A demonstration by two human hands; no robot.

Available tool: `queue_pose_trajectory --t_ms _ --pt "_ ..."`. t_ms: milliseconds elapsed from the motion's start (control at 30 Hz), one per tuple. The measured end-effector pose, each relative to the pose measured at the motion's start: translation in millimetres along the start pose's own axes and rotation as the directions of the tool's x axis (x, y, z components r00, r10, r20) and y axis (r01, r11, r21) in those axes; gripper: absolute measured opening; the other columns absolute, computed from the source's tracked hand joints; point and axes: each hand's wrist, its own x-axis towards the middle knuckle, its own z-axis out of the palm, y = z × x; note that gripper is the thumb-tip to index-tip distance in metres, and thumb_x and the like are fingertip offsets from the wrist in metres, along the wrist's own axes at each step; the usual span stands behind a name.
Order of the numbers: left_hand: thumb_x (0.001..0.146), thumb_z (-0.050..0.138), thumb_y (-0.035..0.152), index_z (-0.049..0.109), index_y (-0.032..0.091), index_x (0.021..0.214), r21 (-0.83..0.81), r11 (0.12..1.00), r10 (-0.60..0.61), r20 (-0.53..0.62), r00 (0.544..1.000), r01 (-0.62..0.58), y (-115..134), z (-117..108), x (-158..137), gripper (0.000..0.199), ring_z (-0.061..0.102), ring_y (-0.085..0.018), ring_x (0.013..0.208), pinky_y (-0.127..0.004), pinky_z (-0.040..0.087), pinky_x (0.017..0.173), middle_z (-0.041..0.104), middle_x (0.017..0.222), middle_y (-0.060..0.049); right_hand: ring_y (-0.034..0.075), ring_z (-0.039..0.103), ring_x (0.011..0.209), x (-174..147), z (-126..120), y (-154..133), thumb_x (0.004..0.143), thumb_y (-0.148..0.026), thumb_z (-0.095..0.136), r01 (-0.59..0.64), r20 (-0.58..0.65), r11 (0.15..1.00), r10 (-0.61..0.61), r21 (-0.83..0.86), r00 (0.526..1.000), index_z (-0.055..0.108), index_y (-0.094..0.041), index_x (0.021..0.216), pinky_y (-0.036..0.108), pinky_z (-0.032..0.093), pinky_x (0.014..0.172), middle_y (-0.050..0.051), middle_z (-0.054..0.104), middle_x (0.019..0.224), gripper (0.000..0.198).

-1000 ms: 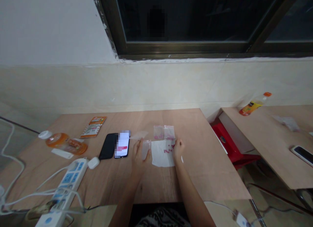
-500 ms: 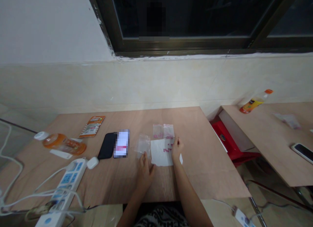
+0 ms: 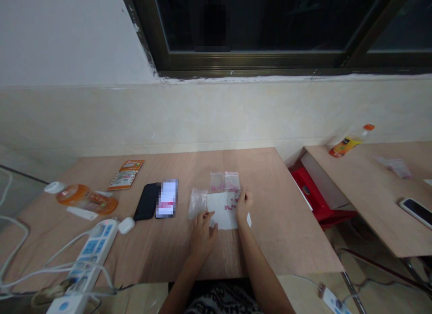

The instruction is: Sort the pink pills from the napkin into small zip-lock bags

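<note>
A white sheet of paper with small pink pieces on its right part lies in front of me. My left hand is over the sheet's lower left edge, thumb and index finger apart, its other fingertips by a clear plastic bag. Over the sheet's right edge rests my right hand, its fingers curled closed; what they hold, if anything, is hidden. Beyond the paper, two small clear zip bags lie side by side: a left bag and a right bag, both with pink bits at the bottom.
To the left are a lit phone, a black phone, a white earbud case, an orange packet, a lying drink bottle and a power strip with cables. A red stool stands between the two tables.
My left hand has moved slightly right, off the clear bag and onto the paper's edge, its index finger now pointing right. The bag now lies flatter. My right hand stays nearly still.
</note>
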Motion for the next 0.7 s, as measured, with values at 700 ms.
queue_pose_trajectory --t_ms 700 --pt "0.079 0.048 0.013 0.052 0.016 0.130 0.124 0.927 0.292 0.355 0.888 -0.354 47 32 94 0.051 0.026 -0.030 0.144 -0.057 0.017 0.116 0.039 0.152 -0.012 0.014 0.041 0.060 3 0 6 0.094 -0.059 0.035 -0.061 0.057 0.998 0.060 0.013 0.997 0.041 -0.022 0.058 0.027 0.034 0.062 -0.004 0.043 0.058 0.051"
